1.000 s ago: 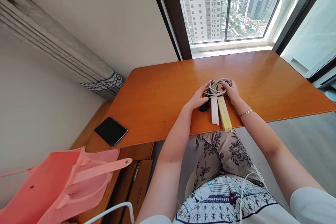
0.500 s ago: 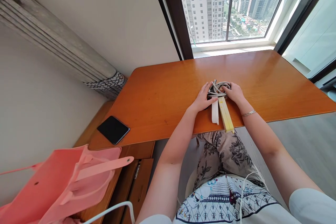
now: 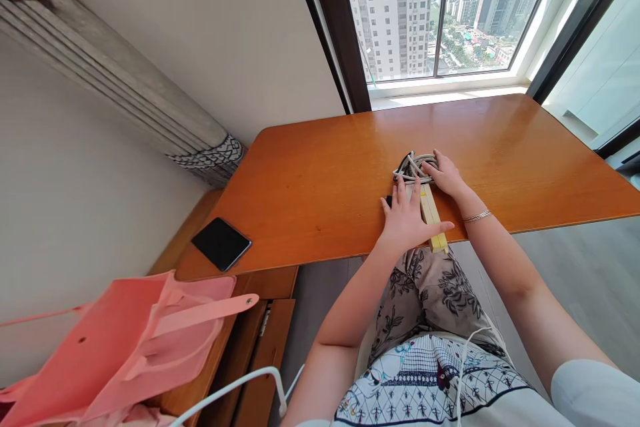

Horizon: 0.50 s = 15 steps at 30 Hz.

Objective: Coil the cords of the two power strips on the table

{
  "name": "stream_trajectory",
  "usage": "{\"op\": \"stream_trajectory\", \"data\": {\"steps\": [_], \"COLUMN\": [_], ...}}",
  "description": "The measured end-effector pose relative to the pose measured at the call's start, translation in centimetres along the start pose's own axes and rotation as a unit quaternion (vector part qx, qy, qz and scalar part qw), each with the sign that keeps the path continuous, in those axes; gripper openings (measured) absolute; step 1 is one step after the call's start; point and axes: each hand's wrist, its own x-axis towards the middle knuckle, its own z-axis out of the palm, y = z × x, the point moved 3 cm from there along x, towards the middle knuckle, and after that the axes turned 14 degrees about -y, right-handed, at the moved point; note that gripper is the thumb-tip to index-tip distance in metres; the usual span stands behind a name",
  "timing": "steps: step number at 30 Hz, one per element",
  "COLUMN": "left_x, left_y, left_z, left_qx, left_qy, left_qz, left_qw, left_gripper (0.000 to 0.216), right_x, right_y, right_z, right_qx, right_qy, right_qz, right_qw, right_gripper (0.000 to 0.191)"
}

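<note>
A bundle of grey, white and black cables lies coiled near the front of the wooden table. My right hand grips the right side of the coil between thumb and fingers. My left hand is spread flat over the white bar, which looks like a power strip and is now mostly hidden. Beside it lies a yellowed bar, also like a power strip, its near end at the table edge under my left thumb. A small black piece shows by my left fingers.
The wooden table reaches back to the window. A black tablet or phone lies at its left front corner. A pink bag stands at the lower left, near wooden drawers and a white bent tube.
My left hand has left the coil's left side, moved toward me and spread over the white bar, with its thumb across the yellowed one. My right hand stays at the coil.
</note>
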Motion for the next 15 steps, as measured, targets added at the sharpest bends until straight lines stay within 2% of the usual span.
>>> {"op": "stream_trajectory", "data": {"steps": [4,8,15], "left_x": [0.3,0.3,0.1], "left_y": [0.6,-0.3,-1.0], "left_z": [0.1,-1.1,-3.0], "left_qx": [0.002,0.009,0.069], "left_qy": [-0.008,0.002,0.004], "left_qz": [-0.002,0.003,-0.077], "left_qw": [1.000,1.000,0.995], "left_gripper": [0.125,0.109,0.098], "right_x": [-0.3,-0.4,-0.2], "right_y": [0.2,0.1,-0.2], "right_z": [0.3,0.3,0.6], "right_qx": [-0.073,-0.089,-0.078], "right_qy": [-0.008,-0.006,0.016], "right_qz": [0.029,0.034,0.061], "right_qw": [0.997,0.995,0.995], "right_gripper": [0.085,0.082,0.085]}}
